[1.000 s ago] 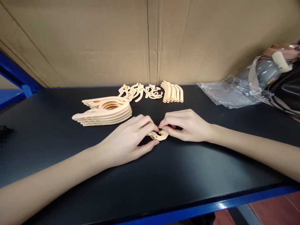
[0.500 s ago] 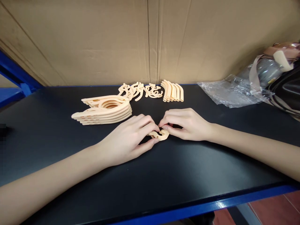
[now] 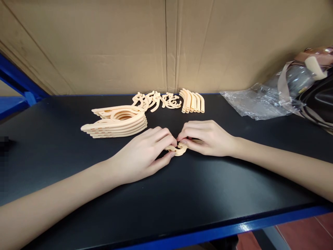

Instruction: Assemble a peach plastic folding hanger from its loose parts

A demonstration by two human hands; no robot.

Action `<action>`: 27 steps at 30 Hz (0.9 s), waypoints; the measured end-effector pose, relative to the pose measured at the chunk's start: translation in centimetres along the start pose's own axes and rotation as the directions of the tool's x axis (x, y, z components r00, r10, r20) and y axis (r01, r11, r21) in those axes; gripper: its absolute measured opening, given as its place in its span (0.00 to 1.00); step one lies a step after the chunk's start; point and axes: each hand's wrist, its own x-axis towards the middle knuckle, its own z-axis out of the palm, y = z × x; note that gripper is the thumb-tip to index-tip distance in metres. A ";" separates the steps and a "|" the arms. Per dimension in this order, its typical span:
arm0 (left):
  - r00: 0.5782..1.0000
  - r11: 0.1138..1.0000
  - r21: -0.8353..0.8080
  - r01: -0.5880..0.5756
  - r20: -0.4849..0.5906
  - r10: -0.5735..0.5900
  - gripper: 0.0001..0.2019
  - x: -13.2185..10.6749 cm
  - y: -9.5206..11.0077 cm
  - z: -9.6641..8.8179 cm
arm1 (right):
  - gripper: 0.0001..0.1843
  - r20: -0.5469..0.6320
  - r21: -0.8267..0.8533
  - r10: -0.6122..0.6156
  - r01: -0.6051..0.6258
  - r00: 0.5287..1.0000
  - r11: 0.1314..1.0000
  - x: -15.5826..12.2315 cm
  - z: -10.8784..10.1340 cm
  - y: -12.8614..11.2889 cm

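Note:
A cream curved plastic piece (image 3: 179, 151) lies low over the black table between my two hands. My left hand (image 3: 148, 156) pinches its left end between thumb and fingers. Close against the piece's right end, my right hand (image 3: 208, 138) has its thumb and fingertips pressed together. A cream strip (image 3: 198, 141) shows beneath its fingers; whether it belongs to the same piece, I cannot tell. Both hands' fingers hide much of what they hold. Beyond my left hand sits a neat stack of cream folded hanger-like frames (image 3: 117, 126).
Small cream hook-shaped pieces (image 3: 155, 100) lie in a loose pile at the back. Beside them are several curved cream tubes (image 3: 192, 101) in a row. A clear plastic bag (image 3: 256, 102) and a dark bag (image 3: 318, 93) occupy the right. Cardboard (image 3: 117, 48) stands behind the black table (image 3: 182, 201).
A cream strip now shows under my right hand's fingers, where it was dark before. The curved piece has shifted or tilted slightly. Both hands stay almost in place.

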 end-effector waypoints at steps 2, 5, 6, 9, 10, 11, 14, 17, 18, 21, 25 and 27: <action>1.000 1.000 -0.002 -0.002 -0.005 0.002 0.09 0.0 0.0 0.0 | 0.11 0.002 0.000 0.001 -0.001 1.000 1.000 0.0 0.0 0.0; 1.000 1.000 -0.006 -0.003 -0.009 0.003 0.09 0.0 0.0 0.0 | 0.10 0.007 0.000 0.002 -0.002 1.000 1.000 0.0 0.0 0.1; 1.000 1.000 -0.008 -0.002 -0.008 0.002 0.09 0.0 0.0 0.0 | 0.10 0.008 0.000 0.002 -0.002 1.000 1.000 0.0 0.1 0.1; 1.000 1.000 -0.014 -0.003 0.002 0.003 0.09 -0.1 0.0 0.0 | 0.10 0.011 0.000 0.005 -0.005 1.000 1.000 0.0 0.1 0.0; 1.000 1.000 -0.015 -0.003 0.005 0.003 0.09 -0.1 0.0 0.0 | 0.10 0.014 -0.002 0.007 -0.007 1.000 1.000 0.0 0.1 0.0; 1.000 1.000 -0.015 -0.005 0.005 0.005 0.09 -0.1 -0.1 0.0 | 0.10 0.017 -0.003 0.009 -0.009 1.000 1.000 0.1 0.0 0.0; 1.000 1.000 -0.011 -0.004 0.002 0.004 0.09 -0.1 0.0 -0.1 | 0.10 0.012 -0.005 0.007 -0.007 1.000 1.000 0.1 0.0 -0.1; 1.000 1.000 -0.009 -0.003 0.001 0.003 0.09 0.0 0.0 -0.1 | 0.10 0.008 -0.006 0.004 -0.004 1.000 1.000 0.1 0.0 0.0; 1.000 1.000 -0.009 -0.003 0.002 0.003 0.10 0.0 0.0 -0.1 | 0.10 0.008 -0.007 0.004 -0.004 1.000 1.000 0.1 0.0 0.0; 1.000 1.000 -0.010 -0.004 0.002 0.004 0.10 -0.1 0.0 -0.1 | 0.10 0.010 -0.008 0.007 -0.007 1.000 1.000 0.1 0.1 0.0; 1.000 1.000 -0.011 -0.001 0.011 0.001 0.09 -0.1 -0.1 0.0 | 0.10 0.014 -0.007 0.008 -0.008 1.000 1.000 0.1 0.0 -0.1; 1.000 1.000 -0.011 0.000 0.011 0.000 0.09 -0.1 -0.1 -0.1 | 0.11 0.014 -0.008 0.007 -0.007 1.000 1.000 0.1 0.0 -0.1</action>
